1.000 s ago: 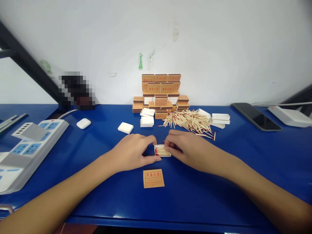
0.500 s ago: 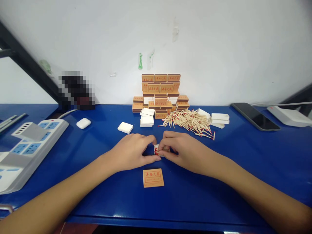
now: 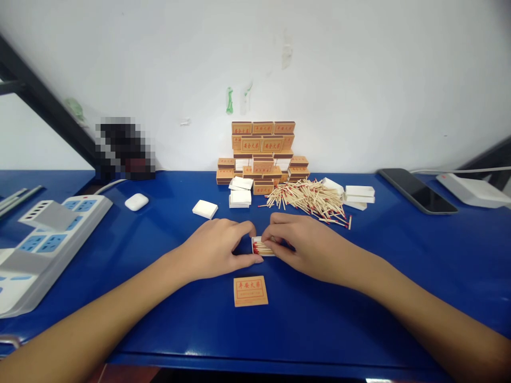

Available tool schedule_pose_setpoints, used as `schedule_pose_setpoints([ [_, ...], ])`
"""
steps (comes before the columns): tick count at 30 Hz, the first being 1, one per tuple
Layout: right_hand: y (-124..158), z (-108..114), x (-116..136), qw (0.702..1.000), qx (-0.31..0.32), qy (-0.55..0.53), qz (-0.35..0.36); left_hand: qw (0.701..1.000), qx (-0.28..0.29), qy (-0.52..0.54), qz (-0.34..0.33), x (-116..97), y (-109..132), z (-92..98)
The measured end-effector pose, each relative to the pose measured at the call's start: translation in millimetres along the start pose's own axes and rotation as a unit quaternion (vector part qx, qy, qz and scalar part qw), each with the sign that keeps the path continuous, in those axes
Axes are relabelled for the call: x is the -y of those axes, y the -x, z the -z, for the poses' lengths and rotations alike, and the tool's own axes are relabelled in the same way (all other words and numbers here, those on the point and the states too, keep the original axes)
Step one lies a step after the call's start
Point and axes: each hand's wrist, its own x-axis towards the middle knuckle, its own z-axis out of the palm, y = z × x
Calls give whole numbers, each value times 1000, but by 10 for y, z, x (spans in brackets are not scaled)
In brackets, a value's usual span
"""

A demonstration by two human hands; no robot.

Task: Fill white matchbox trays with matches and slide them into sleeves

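A small white matchbox tray (image 3: 253, 246) lies on the blue table with several red-headed matches (image 3: 261, 247) in it. My left hand (image 3: 217, 247) holds the tray's left end between thumb and forefinger. Over the tray's right part, my right hand (image 3: 297, 239) has its thumb and forefinger pinched together at the matches. Whether a match is between those fingertips is hidden. An orange matchbox sleeve (image 3: 250, 291) with red print lies flat in front of the tray. Beyond my right hand spreads a loose pile of matches (image 3: 309, 197).
Stacked matchboxes (image 3: 263, 143) stand against the wall. White trays (image 3: 240, 198) lie before them, another tray (image 3: 205, 209) to the left, more trays (image 3: 360, 192) right of the pile. A power strip (image 3: 93, 213) and white case (image 3: 136, 201) are left; a phone (image 3: 417, 190) is right.
My right fingers have shifted slightly right and up along the tray, so more of the matches show. My left hand stays on the tray's end.
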Motion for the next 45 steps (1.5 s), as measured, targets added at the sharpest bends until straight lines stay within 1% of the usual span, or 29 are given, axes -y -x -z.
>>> schedule_pose_setpoints([
  [13, 29, 93, 33, 999, 29, 40, -6, 1000, 4, -4, 1, -1, 1, 2],
  [15, 21, 116, 11, 1000, 15, 24, -4, 1000, 6, -2, 5, 1, 4, 0],
  [18, -6, 192, -100, 999, -40, -1, -17, 1000, 7, 3, 8, 7, 12, -2],
  [21, -18, 274, -275, 997, -65, 30, -41, 1000, 9, -1, 10, 11, 22, -2],
  [24, -3, 300, -401, 998, -28, 29, -51, 1000, 10, -5, 11, 12, 27, -2],
  [27, 9, 270, -442, 998, 18, 17, -62, 1000, 10, -6, 10, 10, 26, -3],
  [30, 2, 218, -473, 997, 41, 17, -57, 1000, 11, -6, 11, 4, 23, -2],
  [36, 6, 172, -530, 995, 56, 19, -76, 1000, 15, -4, 15, -3, 25, 10],
  [41, 16, 169, -418, 996, 42, 27, -79, 1000, 14, -5, 14, 2, 21, 5],
  [45, 6, 139, -342, 995, 43, 28, -87, 1000, 15, -7, 14, -2, 14, 1],
])
